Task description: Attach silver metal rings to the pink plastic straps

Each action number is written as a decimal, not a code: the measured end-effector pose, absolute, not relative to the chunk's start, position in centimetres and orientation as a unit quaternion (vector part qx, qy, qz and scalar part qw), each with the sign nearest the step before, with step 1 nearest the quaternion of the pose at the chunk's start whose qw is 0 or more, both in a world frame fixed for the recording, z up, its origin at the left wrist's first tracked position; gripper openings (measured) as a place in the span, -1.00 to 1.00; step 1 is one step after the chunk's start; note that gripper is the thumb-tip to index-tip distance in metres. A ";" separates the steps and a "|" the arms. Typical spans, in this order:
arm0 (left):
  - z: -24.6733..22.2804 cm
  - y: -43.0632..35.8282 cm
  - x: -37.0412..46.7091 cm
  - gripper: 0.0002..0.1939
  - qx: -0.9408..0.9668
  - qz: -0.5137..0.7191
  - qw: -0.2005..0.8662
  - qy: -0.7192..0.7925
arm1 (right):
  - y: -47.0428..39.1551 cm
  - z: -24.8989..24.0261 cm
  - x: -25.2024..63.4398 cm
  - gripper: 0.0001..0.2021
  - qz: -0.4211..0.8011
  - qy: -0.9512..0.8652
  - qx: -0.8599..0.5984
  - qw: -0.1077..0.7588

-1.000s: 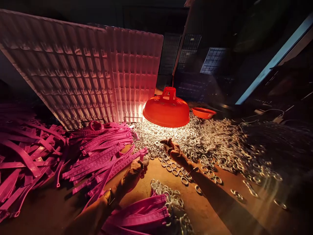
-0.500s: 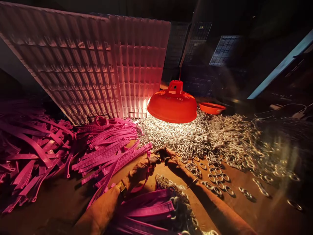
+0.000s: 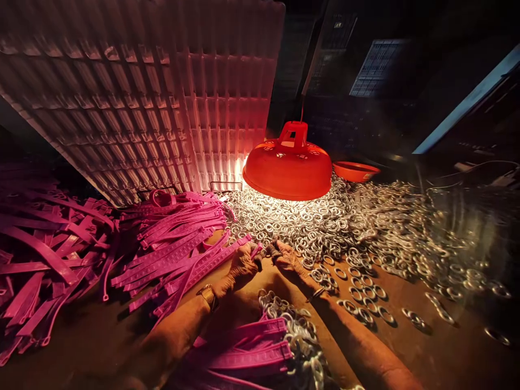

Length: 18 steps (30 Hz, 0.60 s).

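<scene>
My left hand is closed around the end of a pink strap, which looks like a flat plastic band with a row of raised marks. Its fingertips lie beside the loose end of the strap pile. Close by on the right, my right hand has thumb and fingers pinched together at the near edge of a heap of metal rings. Whatever sits in that pinch is hidden by dark fingertips. Below both hands lies a bunch of pink straps with metal rings at their ends.
A red lamp shade hangs low over the ring heap. Behind it stands a red bowl. A ribbed pale panel leans at the back left. More pink straps lie far left, and loose rings lie on the brown tabletop.
My left hand has moved slightly up, and the strap that hung below it is gone from there. My right hand has shifted slightly right. The whole view has tilted a little.
</scene>
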State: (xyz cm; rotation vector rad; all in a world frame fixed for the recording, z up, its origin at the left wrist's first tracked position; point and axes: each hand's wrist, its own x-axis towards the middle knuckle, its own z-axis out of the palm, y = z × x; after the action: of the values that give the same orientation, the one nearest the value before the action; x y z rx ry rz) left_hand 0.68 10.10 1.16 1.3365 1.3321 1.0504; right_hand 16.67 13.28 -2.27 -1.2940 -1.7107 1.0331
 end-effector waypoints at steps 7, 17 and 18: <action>1.5 11.2 1.3 -0.85 0.560 0.443 0.525 0.462 | 13.5 -2.6 17.5 -0.68 0.408 -0.616 -0.539 0.403; 0.9 8.6 1.5 -0.79 0.485 0.442 0.621 0.429 | 10.9 -0.2 16.6 -0.69 0.428 -0.637 -0.498 0.403; 1.2 8.4 1.6 -0.80 0.487 0.436 0.614 0.443 | 10.6 -0.1 16.5 -0.69 0.425 -0.642 -0.492 0.407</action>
State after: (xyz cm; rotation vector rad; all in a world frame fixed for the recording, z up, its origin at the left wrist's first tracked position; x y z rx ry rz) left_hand 1.65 8.42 1.21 1.1218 1.0204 1.0046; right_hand 16.53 10.64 -0.15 -1.2408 -1.6179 1.0730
